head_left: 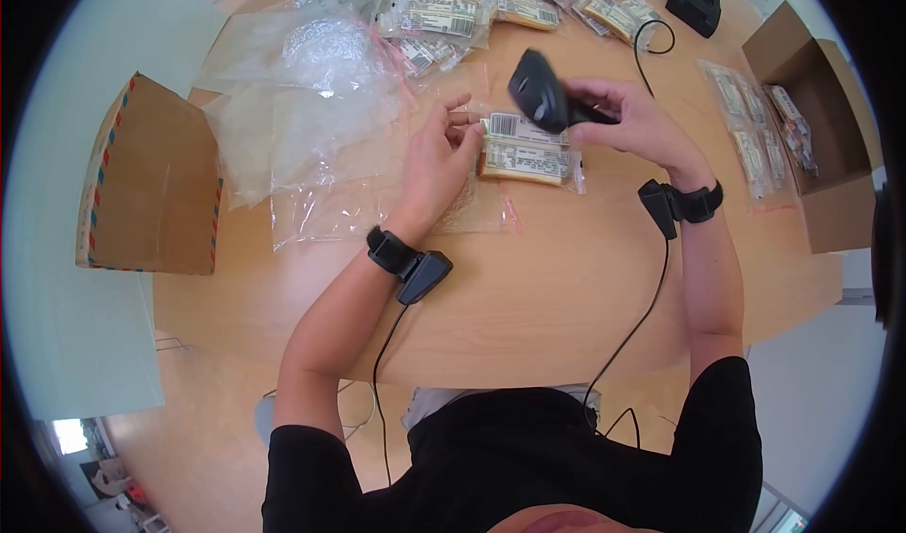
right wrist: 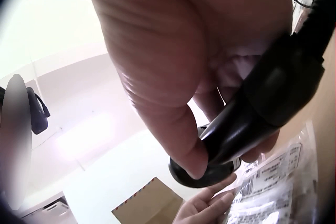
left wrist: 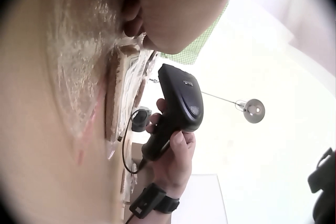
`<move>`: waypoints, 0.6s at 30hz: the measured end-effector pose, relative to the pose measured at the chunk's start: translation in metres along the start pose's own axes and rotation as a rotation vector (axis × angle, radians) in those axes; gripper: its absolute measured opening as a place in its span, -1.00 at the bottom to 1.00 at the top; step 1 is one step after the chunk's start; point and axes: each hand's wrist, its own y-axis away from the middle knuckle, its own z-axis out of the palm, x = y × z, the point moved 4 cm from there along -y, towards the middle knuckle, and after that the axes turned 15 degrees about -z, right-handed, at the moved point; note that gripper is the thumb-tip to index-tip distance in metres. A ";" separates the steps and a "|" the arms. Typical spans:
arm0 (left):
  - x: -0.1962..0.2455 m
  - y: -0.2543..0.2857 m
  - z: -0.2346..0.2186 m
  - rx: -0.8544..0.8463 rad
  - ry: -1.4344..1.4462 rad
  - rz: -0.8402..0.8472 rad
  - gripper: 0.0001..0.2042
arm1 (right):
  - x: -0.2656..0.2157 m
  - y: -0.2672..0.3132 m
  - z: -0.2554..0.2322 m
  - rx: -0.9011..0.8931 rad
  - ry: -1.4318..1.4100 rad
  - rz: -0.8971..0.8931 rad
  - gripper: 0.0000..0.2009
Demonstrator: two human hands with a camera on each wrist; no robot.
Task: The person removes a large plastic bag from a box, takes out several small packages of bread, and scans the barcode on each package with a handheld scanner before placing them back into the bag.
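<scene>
A clear plastic packet [head_left: 525, 163] with white printed barcode labels and tan contents lies on the table in front of me. My left hand [head_left: 437, 158] pinches its left end between thumb and fingers; in the left wrist view the curled fingers meet the plastic there. In my right hand [head_left: 642, 129] is a black barcode scanner [head_left: 536, 91], gripped round its handle. Its head hangs over the packet's upper side, as the right wrist view also shows with the scanner handle [right wrist: 247, 113] above the labels.
Clear plastic bags [head_left: 326, 127] spread across the table's left half. Several labelled packets [head_left: 528, 9] pile up at the back. A cardboard box [head_left: 156, 184] stands left, another box [head_left: 840, 146] right, with bagged packets [head_left: 748, 132] beside it. A black stand [head_left: 694, 4] sits back right.
</scene>
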 end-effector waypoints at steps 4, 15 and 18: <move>0.001 0.002 0.000 0.011 -0.090 0.021 -0.55 | 0.032 0.004 -0.039 0.235 0.135 -0.032 -0.24; 0.011 0.013 0.007 -0.054 -0.319 0.118 -0.54 | 0.104 0.032 -0.111 0.386 0.403 0.179 -0.12; 0.017 0.018 0.008 -0.070 -0.370 0.200 -0.55 | 0.116 0.037 -0.115 0.390 0.479 0.182 -0.10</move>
